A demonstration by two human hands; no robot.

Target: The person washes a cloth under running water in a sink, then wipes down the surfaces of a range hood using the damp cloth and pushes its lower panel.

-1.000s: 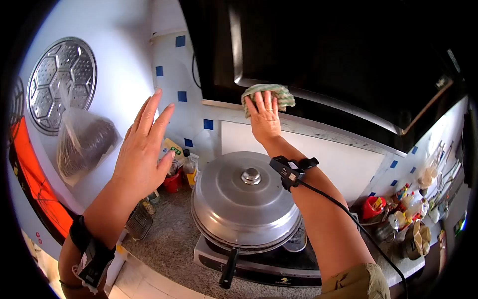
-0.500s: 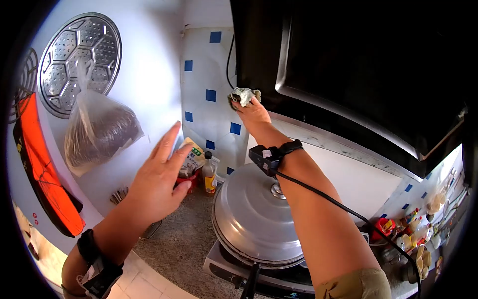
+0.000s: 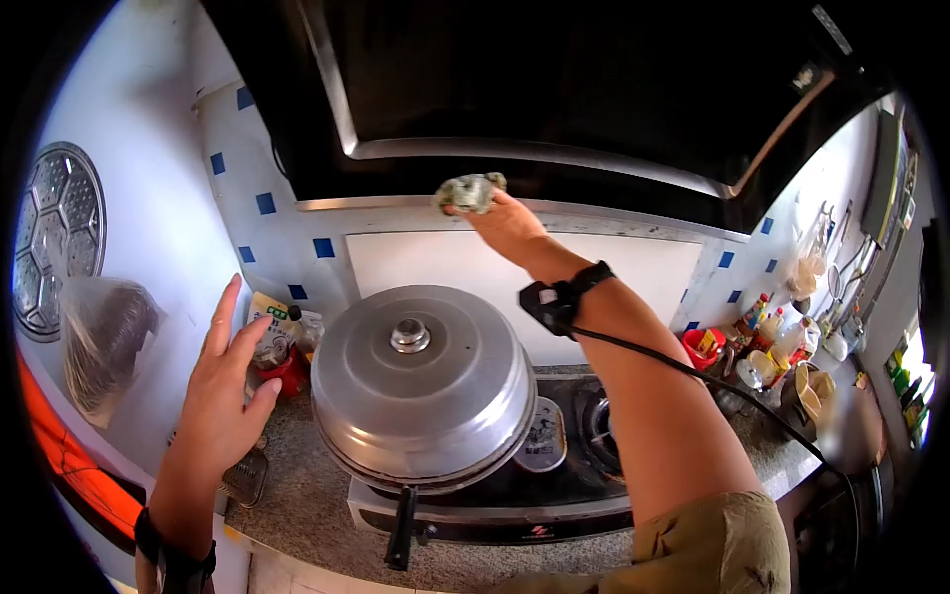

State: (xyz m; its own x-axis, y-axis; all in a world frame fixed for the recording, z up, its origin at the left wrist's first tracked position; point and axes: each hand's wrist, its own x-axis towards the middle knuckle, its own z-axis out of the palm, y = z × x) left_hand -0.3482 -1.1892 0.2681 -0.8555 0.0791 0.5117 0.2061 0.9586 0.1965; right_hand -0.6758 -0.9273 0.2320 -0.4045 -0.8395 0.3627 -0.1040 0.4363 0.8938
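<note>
My right hand (image 3: 503, 223) grips a crumpled, greenish-white cloth (image 3: 469, 193) against the lower edge of the black range hood (image 3: 416, 176). A strapped device with a black cable sits on that wrist. At the left, my left hand (image 3: 220, 396) is raised with its fingers spread, holding nothing. It is nearest to a red container (image 3: 287, 372) and a printed food packet (image 3: 269, 332) on the counter. Between my arms, a large wok with a domed metal lid (image 3: 421, 381) stands on the gas stove (image 3: 495, 520), its black handle (image 3: 401, 530) pointing towards me.
On the left wall hang a perforated steamer plate (image 3: 59, 213) and a plastic bag with dark contents (image 3: 111, 337). Bottles (image 3: 767, 327) and a red tub (image 3: 703, 346) crowd the right counter. A wire rack (image 3: 245, 478) lies near my left forearm.
My view has swung to the right. The cloth in my right hand has moved rightward along the hood's bottom edge, from its left corner. My left hand stays raised and spread.
</note>
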